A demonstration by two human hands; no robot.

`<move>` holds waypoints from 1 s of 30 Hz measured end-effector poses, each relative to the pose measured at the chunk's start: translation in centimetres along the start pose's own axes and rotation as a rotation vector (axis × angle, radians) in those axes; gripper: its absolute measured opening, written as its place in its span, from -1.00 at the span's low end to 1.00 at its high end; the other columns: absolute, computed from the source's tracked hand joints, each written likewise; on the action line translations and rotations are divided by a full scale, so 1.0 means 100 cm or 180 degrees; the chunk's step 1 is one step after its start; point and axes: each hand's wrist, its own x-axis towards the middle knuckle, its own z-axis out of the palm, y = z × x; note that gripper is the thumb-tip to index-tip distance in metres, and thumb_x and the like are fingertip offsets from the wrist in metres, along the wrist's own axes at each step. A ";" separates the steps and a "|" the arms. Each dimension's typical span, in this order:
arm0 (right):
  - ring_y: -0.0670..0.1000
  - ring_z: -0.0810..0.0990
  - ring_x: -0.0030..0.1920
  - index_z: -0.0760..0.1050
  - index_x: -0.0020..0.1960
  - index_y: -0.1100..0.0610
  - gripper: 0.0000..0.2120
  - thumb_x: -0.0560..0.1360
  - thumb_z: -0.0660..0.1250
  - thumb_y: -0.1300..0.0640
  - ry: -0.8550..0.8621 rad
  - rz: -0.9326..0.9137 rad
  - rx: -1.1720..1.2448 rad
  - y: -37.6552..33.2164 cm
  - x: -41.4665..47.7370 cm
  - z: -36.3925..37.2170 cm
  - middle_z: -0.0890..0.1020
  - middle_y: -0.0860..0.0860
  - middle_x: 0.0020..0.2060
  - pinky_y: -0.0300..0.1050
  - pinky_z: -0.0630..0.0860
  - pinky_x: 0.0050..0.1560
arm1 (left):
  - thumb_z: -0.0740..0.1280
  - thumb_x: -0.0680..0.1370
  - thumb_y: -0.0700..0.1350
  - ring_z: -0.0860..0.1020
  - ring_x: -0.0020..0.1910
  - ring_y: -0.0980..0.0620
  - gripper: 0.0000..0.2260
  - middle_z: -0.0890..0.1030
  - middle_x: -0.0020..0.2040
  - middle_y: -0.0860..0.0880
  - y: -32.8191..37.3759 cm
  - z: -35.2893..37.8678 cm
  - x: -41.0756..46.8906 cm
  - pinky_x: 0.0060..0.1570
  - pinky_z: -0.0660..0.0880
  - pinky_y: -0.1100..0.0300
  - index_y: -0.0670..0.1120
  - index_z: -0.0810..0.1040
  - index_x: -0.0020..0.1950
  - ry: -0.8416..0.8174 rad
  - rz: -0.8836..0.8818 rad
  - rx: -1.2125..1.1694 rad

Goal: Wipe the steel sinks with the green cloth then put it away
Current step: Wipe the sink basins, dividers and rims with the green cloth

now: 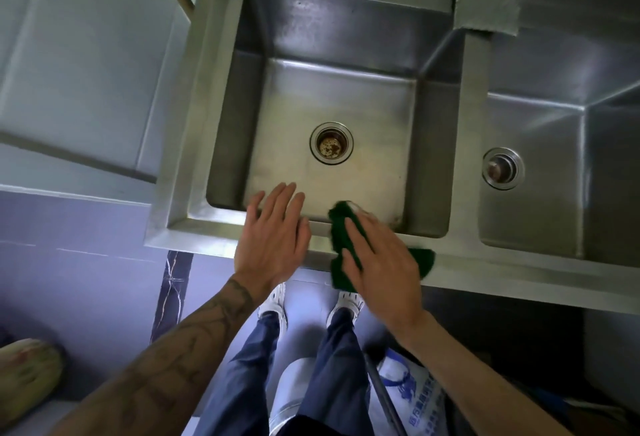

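The left steel sink (pixel 436 124) is a deep square basin with a rusty drain (pixel 331 144) in its middle. A second steel sink (pixel 561 214) with a plugged drain (pixel 502 169) lies to its right. The green cloth (pixel 337 227) is draped over the front rim of the left sink, one corner sticking out to the right. My right hand (pixel 384 266) lies flat on the cloth, fingers reaching over the rim into the basin. My left hand (pixel 273 234) hovers beside it over the same rim, fingers spread, holding nothing.
A grey cloth (pixel 486 9) hangs over the divider at the back between the two basins. Pale tiled wall and ledge (pixel 76 89) stand left of the sink unit. A printed bag (pixel 412 390) and a dark pole sit on the floor by my feet.
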 end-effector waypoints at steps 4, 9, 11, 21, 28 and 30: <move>0.13 0.52 0.46 0.49 0.50 0.15 -0.55 0.73 0.20 -0.08 -0.0147 -0.0309 0.0254 -0.035 0.025 0.016 0.52 0.15 0.47 0.03 0.43 0.50 | 0.04 0.73 -0.03 0.50 0.46 -0.18 -0.60 0.53 0.47 -0.18 -0.003 -0.002 -0.001 0.49 0.33 -0.19 -0.17 0.52 0.41 -0.0009 -0.0111 0.0026; 0.11 0.49 0.49 0.49 0.51 0.14 -0.57 0.73 0.23 -0.04 -0.0155 -0.0423 0.0193 0.020 -0.003 -0.007 0.48 0.11 0.51 0.06 0.46 0.47 | 0.11 0.71 -0.01 0.47 0.49 -0.18 -0.61 0.51 0.49 -0.18 -0.007 -0.003 -0.003 0.50 0.31 -0.19 -0.17 0.50 0.42 0.0111 -0.0439 -0.0088; 0.13 0.51 0.47 0.49 0.51 0.15 -0.58 0.73 0.21 -0.02 -0.0206 -0.0420 0.0090 0.030 -0.008 -0.011 0.48 0.11 0.51 0.07 0.47 0.45 | 0.12 0.71 -0.01 0.46 0.49 -0.18 -0.62 0.51 0.49 -0.18 -0.016 -0.005 -0.007 0.50 0.31 -0.18 -0.17 0.50 0.42 0.0179 -0.0731 -0.0074; 0.16 0.53 0.45 0.51 0.47 0.16 -0.55 0.74 0.11 -0.06 -0.0196 -0.0932 0.0478 -0.112 0.078 0.042 0.52 0.16 0.47 0.01 0.43 0.47 | 0.01 0.74 0.06 0.11 0.70 -0.26 -0.49 0.14 0.71 -0.22 -0.074 -0.010 -0.032 0.66 0.04 -0.25 -0.09 0.28 0.66 0.0129 -0.1957 0.0177; 0.17 0.48 0.49 0.45 0.54 0.15 -0.54 0.73 0.20 -0.05 -0.0275 -0.1289 0.0224 -0.068 0.050 0.022 0.45 0.14 0.53 0.08 0.54 0.39 | 0.02 0.74 0.11 0.22 0.67 -0.23 -0.45 0.22 0.70 -0.18 -0.093 -0.010 -0.039 0.63 0.17 -0.19 -0.12 0.28 0.67 0.0299 -0.2100 -0.0089; 0.17 0.50 0.48 0.47 0.52 0.16 -0.55 0.74 0.19 -0.05 -0.0211 -0.1324 0.0175 -0.092 0.066 0.032 0.47 0.16 0.52 0.08 0.54 0.38 | 0.06 0.74 0.05 0.24 0.66 -0.19 -0.48 0.25 0.69 -0.15 -0.099 -0.010 -0.044 0.62 0.23 -0.15 -0.13 0.28 0.67 0.0404 -0.2043 -0.0258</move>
